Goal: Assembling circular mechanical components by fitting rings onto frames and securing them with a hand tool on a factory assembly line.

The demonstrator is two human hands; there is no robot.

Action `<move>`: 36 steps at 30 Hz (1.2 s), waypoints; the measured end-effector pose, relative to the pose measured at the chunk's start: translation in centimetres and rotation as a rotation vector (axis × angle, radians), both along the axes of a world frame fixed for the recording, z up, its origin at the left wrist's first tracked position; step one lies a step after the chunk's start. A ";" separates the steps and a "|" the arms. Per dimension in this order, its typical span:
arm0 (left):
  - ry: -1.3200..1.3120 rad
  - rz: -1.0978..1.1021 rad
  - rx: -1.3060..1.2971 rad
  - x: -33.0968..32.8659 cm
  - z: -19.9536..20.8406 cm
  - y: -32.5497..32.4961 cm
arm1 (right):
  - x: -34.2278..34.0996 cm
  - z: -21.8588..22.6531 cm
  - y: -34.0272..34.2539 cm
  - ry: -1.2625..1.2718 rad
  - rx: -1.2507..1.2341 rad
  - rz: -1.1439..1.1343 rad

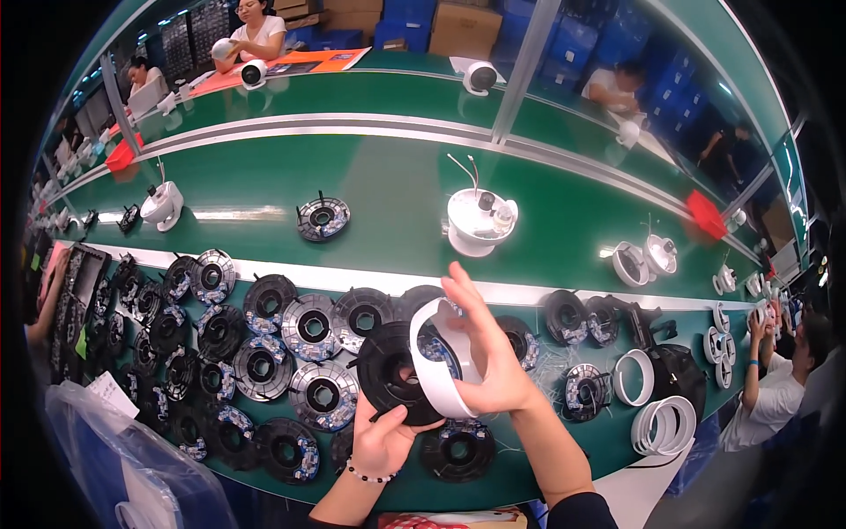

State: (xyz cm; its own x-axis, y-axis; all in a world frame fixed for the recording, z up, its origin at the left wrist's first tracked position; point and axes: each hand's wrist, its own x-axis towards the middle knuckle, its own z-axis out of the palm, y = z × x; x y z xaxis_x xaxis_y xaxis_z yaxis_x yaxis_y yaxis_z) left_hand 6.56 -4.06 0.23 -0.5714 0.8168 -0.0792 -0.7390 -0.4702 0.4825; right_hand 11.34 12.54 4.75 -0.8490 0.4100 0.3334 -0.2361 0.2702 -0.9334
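Observation:
My left hand (383, 445), with a beaded bracelet at its wrist, grips a round black plastic disc (379, 357) from below, thumb on its near edge. A white ring (430, 377) stands tilted against the right side of that disc. My right hand (498, 366) holds the ring between thumb and palm, with its fingers stretched upward. Part of a blue circuit board shows through the ring. Whether ring and disc are joined or just touching, I cannot tell. Under and around both hands lie several similar black discs (323, 397) with circuit boards on them.
Loose white rings (663, 426) lie stacked at the right, beside a black bag (677, 375). Beyond a pale rail, a green belt (397, 189) carries white camera housings (482, 220) with wires and a black disc (322, 218). Clear plastic (141, 458) covers the near left. Other people sit farther off.

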 end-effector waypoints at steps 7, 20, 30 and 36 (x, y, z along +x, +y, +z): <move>-0.042 0.015 0.057 -0.1 0.2 -0.1 | 0.3 0.6 1.2 -0.086 0.251 0.110; 0.149 0.312 -0.156 0.6 -0.2 0.7 | 1.2 0.7 -0.3 -0.029 0.207 0.092; 0.406 0.166 0.018 0.5 -2.0 -0.7 | 2.1 -1.0 -3.8 -0.103 0.187 -0.076; -0.012 -0.034 0.352 -2.2 -2.5 -0.2 | 2.3 -0.1 -4.8 -0.164 0.302 -0.029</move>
